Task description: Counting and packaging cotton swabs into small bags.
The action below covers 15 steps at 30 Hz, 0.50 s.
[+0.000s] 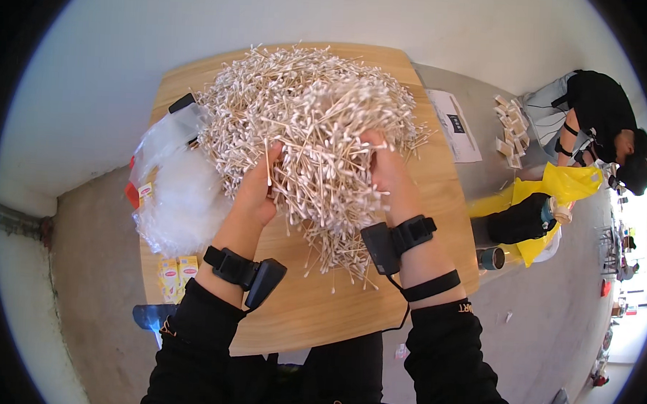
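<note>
A big heap of cotton swabs [270, 98], with pale sticks and white tips, covers the back and middle of the wooden table [430, 243]. Between my two hands a large bunch of swabs [325, 166] is scooped together, its upper part smeared by motion. My left hand [259, 188] presses on the bunch from the left, fingers partly buried in it. From the right, my right hand [384, 165] grips the same bunch, its fingertips mostly hidden among the swabs. Some loose swabs [339, 257] lie on the table in front of the bunch.
Clear plastic bags [179, 196] fill the table's left side, with small yellow-and-white packets [177, 275] nearer me. Beyond the right edge are a dark cylindrical container [491, 258], a yellow bag [570, 182] and a pile of small boxes [512, 131]. Another person [605, 117] bends over at far right.
</note>
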Motion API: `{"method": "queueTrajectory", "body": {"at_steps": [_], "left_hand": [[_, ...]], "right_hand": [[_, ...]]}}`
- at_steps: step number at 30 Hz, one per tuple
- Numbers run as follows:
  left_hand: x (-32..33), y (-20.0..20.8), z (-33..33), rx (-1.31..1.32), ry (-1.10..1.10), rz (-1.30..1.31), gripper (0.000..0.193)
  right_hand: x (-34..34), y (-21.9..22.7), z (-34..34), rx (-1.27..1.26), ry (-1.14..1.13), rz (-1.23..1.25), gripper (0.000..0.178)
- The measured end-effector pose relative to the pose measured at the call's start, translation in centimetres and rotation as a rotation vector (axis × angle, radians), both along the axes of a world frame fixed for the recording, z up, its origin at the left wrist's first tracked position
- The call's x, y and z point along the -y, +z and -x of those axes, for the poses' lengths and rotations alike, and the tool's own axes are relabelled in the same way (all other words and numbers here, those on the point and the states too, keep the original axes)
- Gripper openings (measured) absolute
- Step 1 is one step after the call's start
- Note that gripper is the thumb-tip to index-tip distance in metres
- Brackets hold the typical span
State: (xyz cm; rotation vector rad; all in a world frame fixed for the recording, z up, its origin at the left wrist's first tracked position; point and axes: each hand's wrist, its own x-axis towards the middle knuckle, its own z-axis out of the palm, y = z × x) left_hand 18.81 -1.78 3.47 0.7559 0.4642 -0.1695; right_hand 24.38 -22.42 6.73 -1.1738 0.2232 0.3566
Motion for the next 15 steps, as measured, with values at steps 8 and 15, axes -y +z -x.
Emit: {"method": "queueTrajectory", "body": {"at_steps": [8, 15], "left_hand": [[-0.9, 0.3, 0.6, 0.039, -0.15, 0.116, 0.023], [-1.2, 4.2, -0.8, 0.142, -0.084, -0.007, 0.022]], "right_hand": [[-1.5, 2.9, -1.7, -0.009, 0.103, -0.3, 0.026], [-0.1, 2.4, -0.4, 0.111, 0.007, -0.047, 0.02]]}}
